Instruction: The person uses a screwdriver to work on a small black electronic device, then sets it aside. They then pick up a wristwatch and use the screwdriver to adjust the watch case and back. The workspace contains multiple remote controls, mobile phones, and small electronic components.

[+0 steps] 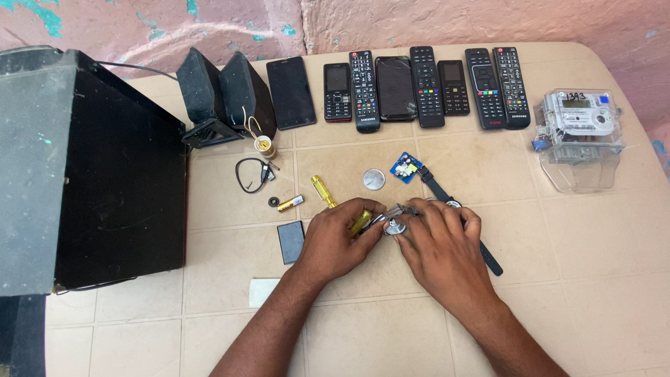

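**Both hands closed in on a small metal part at the table's middle**

Your left hand (335, 241) curls over a yellow-handled tool (361, 222), fingers wrapped nearly shut around its handle so the tip angles toward the work. Your right hand (440, 241) lies palm down just beside it, fingertips pinched together on a small round silver metal piece (395, 227), pressing it against the beige tiled tabletop (572, 279) so it stays steady under the tool. Both forearms come in from the bottom edge and converge, wrists low, knuckles almost touching.

A black-strapped wristwatch (447, 202) runs under your right hand, its strap showing on either side, which suggests the silver piece belongs with it; you cannot tell for certain.

Loose parts sit near, within reach: a second yellow screwdriver (322, 190), a flat round silver disc (373, 179), a small blue circuit board (405, 167) and a gold cylindrical battery (289, 203). A row of black remote controls and phones (419, 87) lines the far edge, well apart, with a clear-cased electricity meter (579, 132) at the right.
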